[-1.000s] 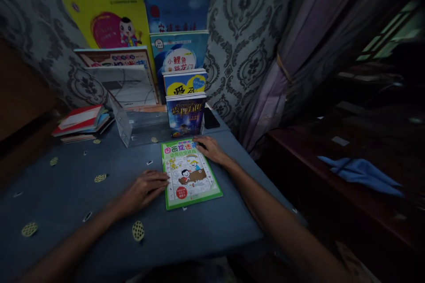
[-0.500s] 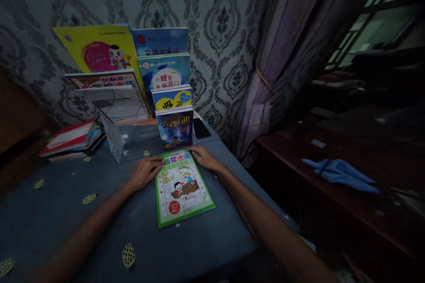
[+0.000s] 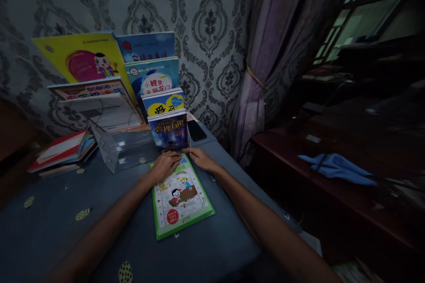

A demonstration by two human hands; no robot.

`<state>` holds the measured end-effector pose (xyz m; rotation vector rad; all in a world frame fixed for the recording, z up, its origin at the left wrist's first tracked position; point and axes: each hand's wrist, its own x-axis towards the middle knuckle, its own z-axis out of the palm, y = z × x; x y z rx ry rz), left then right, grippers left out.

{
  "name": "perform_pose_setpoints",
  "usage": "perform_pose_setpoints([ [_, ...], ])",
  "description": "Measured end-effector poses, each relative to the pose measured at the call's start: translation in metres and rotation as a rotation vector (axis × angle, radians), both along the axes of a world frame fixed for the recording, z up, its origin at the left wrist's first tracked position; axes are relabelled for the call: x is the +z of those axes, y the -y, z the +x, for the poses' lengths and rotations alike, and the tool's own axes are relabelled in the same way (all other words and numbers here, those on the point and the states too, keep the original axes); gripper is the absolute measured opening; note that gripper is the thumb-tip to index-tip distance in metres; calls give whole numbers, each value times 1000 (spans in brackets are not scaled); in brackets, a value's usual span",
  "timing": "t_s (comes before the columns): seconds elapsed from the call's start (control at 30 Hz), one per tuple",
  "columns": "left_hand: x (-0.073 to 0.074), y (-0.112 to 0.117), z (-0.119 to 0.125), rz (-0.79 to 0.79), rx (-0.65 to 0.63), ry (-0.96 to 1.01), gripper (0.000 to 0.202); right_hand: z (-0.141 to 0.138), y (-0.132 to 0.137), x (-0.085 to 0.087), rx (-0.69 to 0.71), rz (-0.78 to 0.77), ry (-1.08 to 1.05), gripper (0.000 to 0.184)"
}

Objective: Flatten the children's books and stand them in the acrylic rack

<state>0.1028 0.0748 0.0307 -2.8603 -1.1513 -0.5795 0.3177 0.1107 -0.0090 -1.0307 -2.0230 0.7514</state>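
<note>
A green-bordered picture book [image 3: 184, 194] lies face up on the cloth-covered table, its cover showing two cartoon children. My left hand [image 3: 166, 166] rests across the upper left of its cover, fingers stretched to the right and hiding part of the title. Beside the book's top right corner is my right hand [image 3: 201, 159], its fingers extended towards the top edge. Neither hand lifts the book. Just beyond the fingertips, a dark blue book [image 3: 170, 130] stands at the front of a clear stepped rack [image 3: 109, 152].
Behind stand a yellow book [image 3: 83, 59], a light blue book [image 3: 154, 77] and several others. Left of the rack lies a stack of books [image 3: 59, 152]. A black phone [image 3: 197, 130] lies right of it. Further right are a curtain [image 3: 255, 70] and a blue cloth [image 3: 337, 169].
My left hand has moved right, from the book's left edge onto its upper cover. My right hand stays near the top right corner. The camera view has shifted slightly.
</note>
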Motion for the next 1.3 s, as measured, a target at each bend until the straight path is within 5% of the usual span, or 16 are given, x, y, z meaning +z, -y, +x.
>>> perform_pose_setpoints([
  [0.93, -5, -2, 14, 59, 19, -123, 35, -3, 3, 4, -6, 16, -12, 39],
  [1.3, -2, 19, 19, -1, -94, -75, 35, -3, 7, 8, -4, 28, 41, 41],
])
